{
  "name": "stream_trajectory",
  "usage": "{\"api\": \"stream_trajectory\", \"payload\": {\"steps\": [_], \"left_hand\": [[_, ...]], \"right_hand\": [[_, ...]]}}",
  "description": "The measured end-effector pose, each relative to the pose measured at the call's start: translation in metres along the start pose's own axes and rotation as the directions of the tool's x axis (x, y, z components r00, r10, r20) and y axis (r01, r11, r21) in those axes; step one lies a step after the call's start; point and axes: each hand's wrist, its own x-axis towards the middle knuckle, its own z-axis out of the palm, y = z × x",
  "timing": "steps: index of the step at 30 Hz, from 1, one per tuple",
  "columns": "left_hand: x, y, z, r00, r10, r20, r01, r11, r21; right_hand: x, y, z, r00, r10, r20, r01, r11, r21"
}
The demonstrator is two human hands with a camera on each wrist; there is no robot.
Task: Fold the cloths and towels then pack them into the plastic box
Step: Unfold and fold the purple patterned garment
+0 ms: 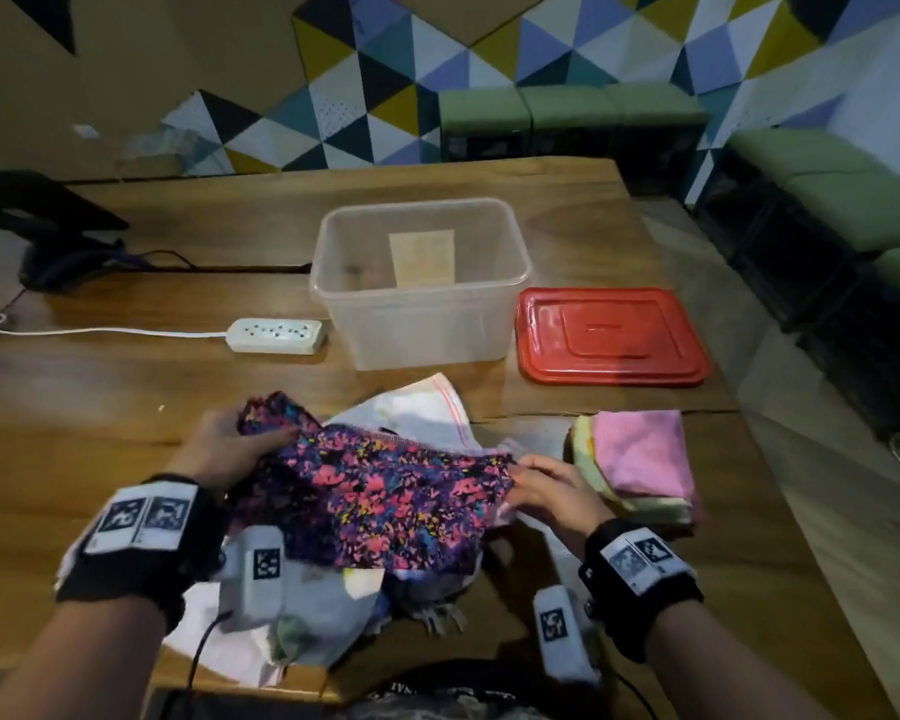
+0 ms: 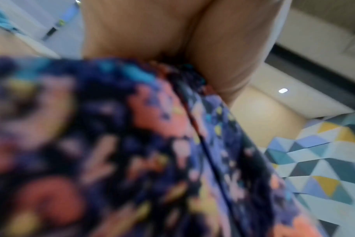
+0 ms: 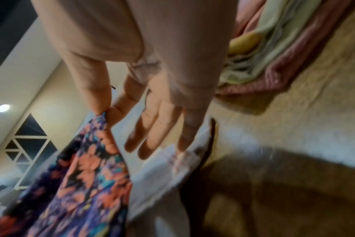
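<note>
Between my hands the print cloth [image 1: 380, 496] hangs stretched left to right above the pile: left hand [image 1: 230, 449] grips one end, right hand [image 1: 552, 485] pinches the other; box [image 1: 422, 283] beyond stands empty.

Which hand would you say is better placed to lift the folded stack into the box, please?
Right, probably. The right hand sits beside the folded stack, only pinching the floral cloth, while the left hand grips that cloth on the far side from it.

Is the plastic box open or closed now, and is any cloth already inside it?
Open and without cloth. The plastic box has no lid; its red lid lies on the table to its right. Only a paper label shows through it.
</note>
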Motion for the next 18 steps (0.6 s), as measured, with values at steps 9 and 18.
{"api": "stream_trajectory", "payload": {"steps": [9,18], "left_hand": [[0.003,-0.033,0.001,0.993,-0.017,-0.114,0.016,1.0,-0.014],[0.007,-0.044,-0.005,0.998,0.019,-0.059,-0.029,0.983,-0.182]], "right_hand": [[0.016,0.009,0.034,0.999,-0.018,-0.034,0.012,0.989,-0.148],[0.025,-0.002,0.052,0.994,-0.031,0.106,0.036,0.998,-0.047]]}}
